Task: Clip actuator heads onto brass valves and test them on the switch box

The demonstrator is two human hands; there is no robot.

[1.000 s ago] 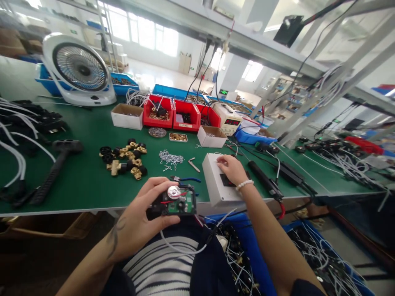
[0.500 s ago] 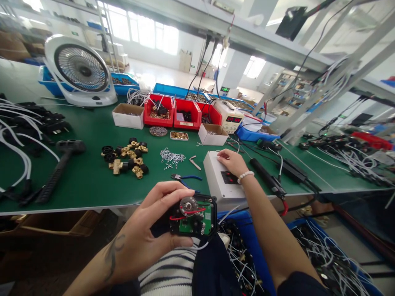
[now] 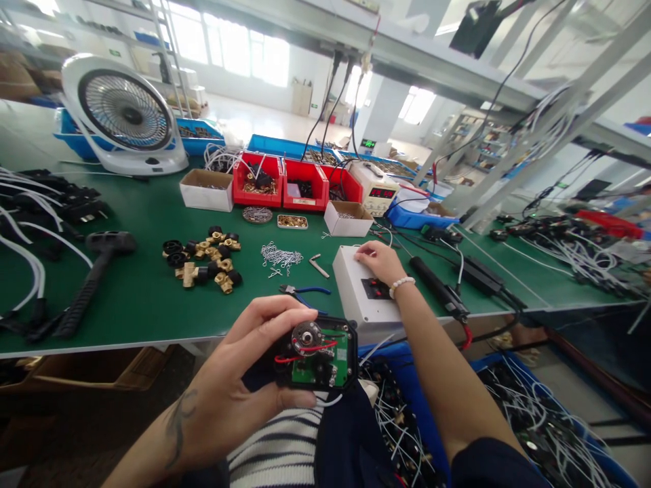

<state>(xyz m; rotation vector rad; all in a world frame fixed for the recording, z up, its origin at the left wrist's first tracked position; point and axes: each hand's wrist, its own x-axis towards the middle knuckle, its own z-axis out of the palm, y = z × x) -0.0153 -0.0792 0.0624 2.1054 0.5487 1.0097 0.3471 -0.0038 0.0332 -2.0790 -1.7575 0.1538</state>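
My left hand point(image 3: 264, 366) grips a black housing point(image 3: 350, 359) by its left side, thumb below and fingers above. Inside the housing show a green circuit board point(image 3: 336, 366), a round metal motor-like part point(image 3: 306, 337) and red wires. My right hand point(image 3: 377, 261) rests on top of a white box point(image 3: 350, 285) near its far end, fingers bent together; whatever is under the fingertips is hidden. Black and red terminals point(image 3: 375, 289) sit on the box beside that hand. Blue-handled cutters point(image 3: 308, 290) lie just beyond the housing.
Brass fittings point(image 3: 208, 261), metal clips point(image 3: 281, 255) and a black hammer point(image 3: 96, 278) lie on the green table point(image 3: 147, 298). Behind are red bins point(image 3: 305, 196), a power supply point(image 3: 376, 190) and a fan point(image 3: 127, 115). A black screwdriver-like tool point(image 3: 437, 288) lies right.
The view has shifted slightly. Both hands keep nearly the same pose, with the housing in my left hand and my right hand at the white box.
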